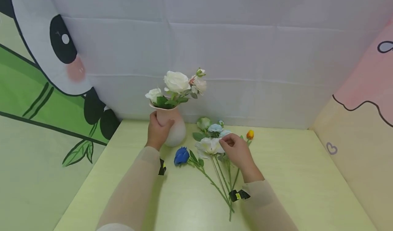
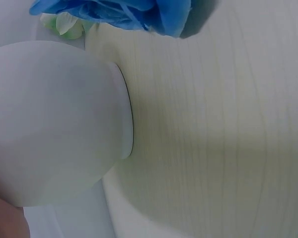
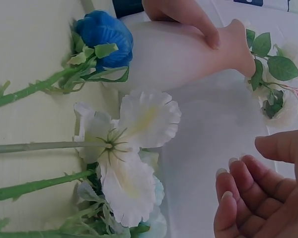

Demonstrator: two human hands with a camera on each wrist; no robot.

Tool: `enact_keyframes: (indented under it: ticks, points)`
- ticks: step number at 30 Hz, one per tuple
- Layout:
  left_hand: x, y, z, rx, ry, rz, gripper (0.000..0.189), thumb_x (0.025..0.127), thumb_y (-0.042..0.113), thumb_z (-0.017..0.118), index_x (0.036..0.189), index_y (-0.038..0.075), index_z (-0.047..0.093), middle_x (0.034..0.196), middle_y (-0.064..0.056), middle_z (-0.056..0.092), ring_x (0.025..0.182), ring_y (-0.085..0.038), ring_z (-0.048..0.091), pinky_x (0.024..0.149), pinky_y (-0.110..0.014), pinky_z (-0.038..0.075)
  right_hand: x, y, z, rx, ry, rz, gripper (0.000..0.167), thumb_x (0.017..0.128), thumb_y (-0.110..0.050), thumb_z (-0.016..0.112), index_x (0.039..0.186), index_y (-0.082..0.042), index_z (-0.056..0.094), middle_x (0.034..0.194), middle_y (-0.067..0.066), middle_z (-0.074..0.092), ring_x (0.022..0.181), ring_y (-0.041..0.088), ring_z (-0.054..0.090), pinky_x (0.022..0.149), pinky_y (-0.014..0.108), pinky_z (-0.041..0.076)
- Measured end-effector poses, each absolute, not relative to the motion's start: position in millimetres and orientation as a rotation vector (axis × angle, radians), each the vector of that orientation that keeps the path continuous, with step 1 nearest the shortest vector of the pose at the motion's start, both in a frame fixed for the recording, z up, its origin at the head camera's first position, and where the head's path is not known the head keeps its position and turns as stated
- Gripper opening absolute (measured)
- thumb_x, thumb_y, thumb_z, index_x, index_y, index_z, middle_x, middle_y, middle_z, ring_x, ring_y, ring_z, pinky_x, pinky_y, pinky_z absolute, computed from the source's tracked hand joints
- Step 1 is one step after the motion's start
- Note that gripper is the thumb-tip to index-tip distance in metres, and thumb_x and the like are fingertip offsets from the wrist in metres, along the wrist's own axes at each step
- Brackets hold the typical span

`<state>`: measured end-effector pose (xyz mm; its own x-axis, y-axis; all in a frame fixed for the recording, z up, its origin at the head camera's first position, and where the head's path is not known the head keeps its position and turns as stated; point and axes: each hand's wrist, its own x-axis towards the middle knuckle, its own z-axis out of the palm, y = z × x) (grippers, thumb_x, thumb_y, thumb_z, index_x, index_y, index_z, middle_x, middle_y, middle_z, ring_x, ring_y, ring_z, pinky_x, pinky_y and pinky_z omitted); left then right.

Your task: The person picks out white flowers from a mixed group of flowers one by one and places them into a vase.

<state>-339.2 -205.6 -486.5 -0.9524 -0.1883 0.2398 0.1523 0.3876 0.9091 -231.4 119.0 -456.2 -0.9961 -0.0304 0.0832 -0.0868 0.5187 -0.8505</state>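
Note:
My left hand point(image 1: 159, 130) grips the vase point(image 1: 176, 132), pink at the neck and white below, which stands upright on the table. White roses point(image 1: 177, 82) with green leaves rise from its mouth. In the right wrist view my right hand point(image 3: 268, 193) has its fingers loosely bent and the thumb apart, holding nothing. It hovers close over a white open-petalled flower point(image 3: 139, 129) lying on the table. Between that flower and the vase lies a blue flower point(image 1: 182, 156) on a green stem; its petals also show at the top of the left wrist view.
Behind the white flower lie pale blue flowers point(image 1: 215, 128) and a light green bloom point(image 1: 203, 123). An orange-yellow tulip point(image 1: 250, 134) lies to the right. Several stems cross toward the front of the table point(image 1: 294, 176). A pale cloth backdrop point(image 1: 233, 53) hangs behind.

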Motion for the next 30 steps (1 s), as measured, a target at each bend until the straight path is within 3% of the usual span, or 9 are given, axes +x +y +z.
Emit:
enact_keyframes:
  ticks: [5, 23, 30]
  points:
    - [-340, -206, -487, 0.043, -2.342, -1.575, 0.087, 0.089, 0.051, 0.077, 0.153, 0.012, 0.032, 0.142, -0.019, 0.052, 0.126, -0.037, 0.053, 0.105, -0.058, 0.042, -228, 117, -464, 0.100, -2.702, 1.491, 0.019, 0.102, -0.029, 0.067, 0.108, -0.011, 0.070, 0.096, 0.001, 0.066, 0.088, 0.020, 0.062, 0.076, 0.039, 0.052]
    - [-344, -209, -491, 0.022, -2.335, -1.582, 0.095, 0.086, 0.061, 0.076, 0.154, 0.011, 0.031, 0.142, -0.020, 0.052, 0.126, -0.038, 0.053, 0.104, -0.059, 0.042, -237, 111, -502, 0.131, -2.861, 1.391, 0.011, 0.101, -0.023, 0.068, 0.100, -0.012, 0.070, 0.092, 0.000, 0.067, 0.082, 0.018, 0.063, 0.070, 0.038, 0.053]
    - [-345, -209, -492, 0.020, -2.332, -1.586, 0.096, 0.084, 0.062, 0.076, 0.153, 0.011, 0.032, 0.141, -0.020, 0.052, 0.125, -0.038, 0.053, 0.104, -0.060, 0.042, -244, 108, -511, 0.128, -2.936, 1.282, 0.012, 0.100, -0.024, 0.069, 0.101, -0.012, 0.070, 0.094, 0.000, 0.068, 0.086, 0.018, 0.063, 0.076, 0.041, 0.054]
